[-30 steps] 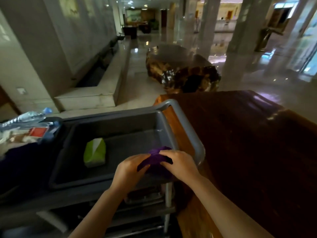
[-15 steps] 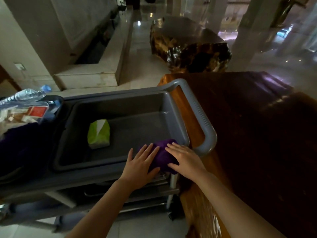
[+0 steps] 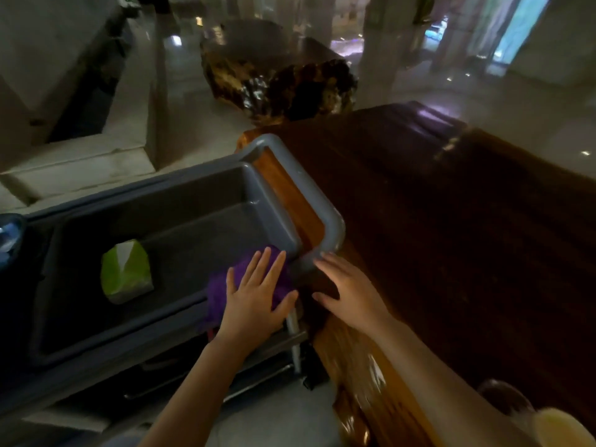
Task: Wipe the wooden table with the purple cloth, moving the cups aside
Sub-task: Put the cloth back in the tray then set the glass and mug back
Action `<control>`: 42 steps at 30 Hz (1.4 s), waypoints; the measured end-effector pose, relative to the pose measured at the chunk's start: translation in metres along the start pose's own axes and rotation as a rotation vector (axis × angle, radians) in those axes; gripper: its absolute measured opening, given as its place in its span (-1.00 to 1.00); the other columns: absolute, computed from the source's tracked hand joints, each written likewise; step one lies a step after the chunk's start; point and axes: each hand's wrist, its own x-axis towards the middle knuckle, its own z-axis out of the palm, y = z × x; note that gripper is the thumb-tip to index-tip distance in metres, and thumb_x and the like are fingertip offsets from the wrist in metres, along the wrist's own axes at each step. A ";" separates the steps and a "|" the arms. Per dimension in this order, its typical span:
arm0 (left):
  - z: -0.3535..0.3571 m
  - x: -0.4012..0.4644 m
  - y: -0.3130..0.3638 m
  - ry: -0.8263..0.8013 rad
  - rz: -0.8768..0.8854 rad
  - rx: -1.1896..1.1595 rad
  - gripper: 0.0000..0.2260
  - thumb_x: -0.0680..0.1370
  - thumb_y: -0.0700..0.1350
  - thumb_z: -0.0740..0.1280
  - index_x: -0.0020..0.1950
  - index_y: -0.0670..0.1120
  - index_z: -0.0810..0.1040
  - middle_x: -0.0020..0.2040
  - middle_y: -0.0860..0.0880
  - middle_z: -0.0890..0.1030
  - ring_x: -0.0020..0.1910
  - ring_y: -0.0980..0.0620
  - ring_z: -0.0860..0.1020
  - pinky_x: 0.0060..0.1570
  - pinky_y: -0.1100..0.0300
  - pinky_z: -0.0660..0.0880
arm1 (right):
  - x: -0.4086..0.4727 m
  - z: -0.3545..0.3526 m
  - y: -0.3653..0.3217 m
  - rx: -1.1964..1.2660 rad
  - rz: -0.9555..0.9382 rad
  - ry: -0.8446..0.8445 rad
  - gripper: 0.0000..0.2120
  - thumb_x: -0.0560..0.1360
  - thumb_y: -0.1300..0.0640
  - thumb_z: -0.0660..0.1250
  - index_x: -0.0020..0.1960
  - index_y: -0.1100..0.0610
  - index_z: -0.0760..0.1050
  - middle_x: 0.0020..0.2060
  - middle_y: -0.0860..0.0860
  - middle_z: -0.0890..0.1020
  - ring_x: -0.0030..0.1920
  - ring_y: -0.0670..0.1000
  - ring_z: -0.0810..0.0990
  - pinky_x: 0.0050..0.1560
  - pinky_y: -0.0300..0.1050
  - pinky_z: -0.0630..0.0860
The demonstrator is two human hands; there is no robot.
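Note:
The purple cloth lies bunched on the near right corner of the grey cart tray. My left hand rests flat on top of it, fingers spread. My right hand hovers open just to the right, over the edge of the dark wooden table, holding nothing. A cup with pale liquid shows at the bottom right corner, and a darker cup stands just behind it on the table.
A green and white packet lies in the tray. The cart's grey handle overlaps the table's left edge. A dark carved stump table stands on the shiny floor beyond.
Both hands pressed the cloth down from a two-handed hold. My right hand has since come off it and moved right toward the table; the view tilted down, showing cups at bottom right.

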 end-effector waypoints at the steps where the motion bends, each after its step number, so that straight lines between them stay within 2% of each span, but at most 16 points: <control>1: 0.006 0.002 0.016 -0.010 0.055 -0.042 -0.35 0.41 0.34 -0.13 0.45 0.19 -0.19 0.50 0.11 -0.17 0.45 0.13 -0.24 0.40 -0.12 -0.28 | -0.019 -0.006 0.010 0.017 0.058 0.040 -0.42 0.47 0.01 0.33 0.43 0.02 0.21 0.44 -0.02 0.30 0.41 -0.17 0.14 0.40 -0.22 0.12; 3: 0.021 0.005 0.049 -0.039 0.172 -0.106 -0.39 0.45 0.30 -0.08 0.46 0.19 -0.16 0.49 0.13 -0.16 0.46 0.15 -0.21 0.42 -0.09 -0.26 | -0.060 -0.014 0.029 0.038 0.215 0.104 -0.45 0.48 0.03 0.32 0.42 -0.03 0.22 0.43 -0.08 0.29 0.32 -0.27 0.08 0.30 -0.32 0.06; 5: 0.043 0.009 0.081 -0.078 0.273 -0.163 -0.40 0.48 0.26 -0.02 0.47 0.16 -0.10 0.52 0.11 -0.04 0.47 0.17 -0.13 0.45 -0.09 -0.18 | -0.105 -0.021 0.048 0.094 0.422 0.139 -0.48 0.50 0.03 0.29 0.41 -0.08 0.22 0.42 -0.12 0.26 0.32 -0.26 0.09 0.26 -0.26 0.04; 8: 0.081 0.009 0.130 -0.239 0.352 -0.248 -0.41 0.52 0.19 0.12 0.48 0.12 -0.04 0.52 0.07 0.09 0.46 0.16 -0.03 0.47 -0.09 -0.11 | -0.173 -0.030 0.077 0.166 0.671 0.232 -0.52 0.50 -0.04 0.28 0.39 -0.10 0.25 0.40 -0.12 0.30 0.34 -0.17 0.21 0.27 -0.14 0.16; 10: 0.108 0.007 0.160 -0.386 0.352 -0.306 -0.39 0.52 0.14 0.19 0.48 0.11 -0.02 0.50 0.08 0.12 0.44 0.16 0.02 0.45 -0.06 -0.06 | -0.215 -0.033 0.094 0.151 0.783 0.302 -0.53 0.48 -0.01 0.30 0.36 -0.03 0.30 0.38 -0.03 0.36 0.34 -0.06 0.31 0.25 -0.08 0.29; 12: 0.133 0.004 0.187 -0.508 0.316 -0.354 -0.34 0.48 0.14 0.27 0.47 0.13 0.00 0.49 0.06 0.16 0.45 0.09 0.09 0.42 -0.11 0.13 | -0.254 -0.035 0.110 0.123 0.923 0.351 -0.54 0.47 0.07 0.34 0.34 0.03 0.34 0.35 0.05 0.42 0.31 0.06 0.38 0.21 -0.03 0.35; 14: 0.157 -0.003 0.211 -0.620 0.259 -0.403 -0.29 0.44 0.11 0.34 0.47 0.14 0.02 0.49 0.02 0.20 0.45 -0.01 0.19 0.35 -0.06 0.27 | -0.288 -0.036 0.122 0.110 1.050 0.412 -0.54 0.45 0.07 0.36 0.32 0.04 0.36 0.32 0.08 0.45 0.21 0.11 0.48 0.16 0.11 0.49; 16: 0.177 -0.011 0.231 -0.726 0.195 -0.461 -0.26 0.42 0.07 0.38 0.47 0.11 0.03 0.48 -0.01 0.22 0.43 -0.03 0.23 0.29 -0.01 0.31 | -0.316 -0.037 0.133 0.095 1.111 0.474 -0.55 0.44 0.10 0.39 0.30 0.09 0.40 0.27 0.12 0.49 0.08 0.07 0.55 0.00 0.02 0.55; 18: 0.194 -0.019 0.250 -0.784 0.085 -0.534 -0.30 0.44 0.04 0.37 0.47 0.06 0.07 0.45 -0.05 0.29 0.39 -0.05 0.29 0.26 0.00 0.34 | -0.339 -0.036 0.145 0.072 1.176 0.488 -0.56 0.44 0.09 0.39 0.29 0.11 0.42 0.25 0.12 0.52 0.14 0.09 0.52 -0.01 -0.06 0.49; 21: 0.211 -0.025 0.271 -0.728 -0.154 -0.634 -0.48 0.50 -0.03 0.31 0.42 -0.05 0.23 0.35 -0.11 0.44 0.27 -0.08 0.44 0.19 0.04 0.41 | -0.363 -0.034 0.166 0.165 1.306 0.430 -0.49 0.44 -0.03 0.37 0.34 0.06 0.35 0.30 0.08 0.47 0.25 0.10 0.46 0.11 0.04 0.51; 25: 0.221 -0.030 0.287 -0.610 -0.394 -0.723 -0.71 0.54 -0.16 0.26 0.27 -0.12 0.44 0.26 -0.17 0.49 0.09 -0.09 0.50 0.07 -0.04 0.52 | -0.377 -0.033 0.195 0.350 1.325 0.323 -0.52 0.47 0.00 0.35 0.33 0.12 0.36 0.27 0.09 0.51 0.23 0.07 0.49 0.11 -0.07 0.47; 27: 0.224 -0.033 0.294 -0.547 -0.496 -0.764 -0.74 0.54 -0.22 0.26 0.23 -0.14 0.49 0.26 -0.20 0.49 0.11 -0.11 0.51 0.02 -0.02 0.54 | -0.379 -0.031 0.205 0.419 1.278 0.289 -0.60 0.50 0.06 0.32 0.30 0.15 0.42 0.23 0.10 0.55 0.19 0.05 0.53 0.06 -0.13 0.47; 30: 0.229 -0.039 0.303 -0.451 -0.629 -0.852 -0.74 0.51 -0.27 0.28 0.20 -0.18 0.52 0.25 -0.22 0.52 0.17 -0.18 0.52 -0.05 0.01 0.55 | -0.377 -0.028 0.218 0.525 1.241 0.254 -0.71 0.52 0.08 0.27 0.20 0.16 0.51 0.06 0.07 0.62 -0.13 -0.08 0.56 -0.23 -0.29 0.45; 32: 0.229 -0.040 0.306 -0.428 -0.669 -0.887 -0.74 0.51 -0.29 0.28 0.19 -0.19 0.52 0.24 -0.22 0.53 0.17 -0.19 0.52 -0.08 0.02 0.55 | -0.375 -0.025 0.222 0.587 1.241 0.270 -0.74 0.53 0.10 0.26 0.18 0.16 0.52 -0.05 0.05 0.61 -0.30 -0.15 0.46 -0.39 -0.34 0.31; 36: 0.230 -0.040 0.304 -0.442 -0.680 -0.948 -0.72 0.49 -0.31 0.29 0.19 -0.19 0.51 0.25 -0.21 0.52 0.18 -0.18 0.51 -0.02 0.00 0.54 | -0.375 -0.023 0.228 0.592 1.221 0.365 -0.77 0.52 0.16 0.27 0.16 0.15 0.53 0.01 0.07 0.62 -0.17 -0.10 0.47 -0.34 -0.35 0.30; 42: 0.232 -0.028 0.305 -0.547 -0.596 -0.948 -0.70 0.49 -0.33 0.28 0.22 -0.20 0.49 0.28 -0.23 0.48 0.17 -0.19 0.51 -0.01 0.06 0.54 | -0.384 -0.023 0.232 0.642 1.289 0.522 -0.78 0.52 0.22 0.27 0.14 0.16 0.54 -0.10 -0.02 0.57 -0.16 -0.10 0.52 -0.29 -0.33 0.36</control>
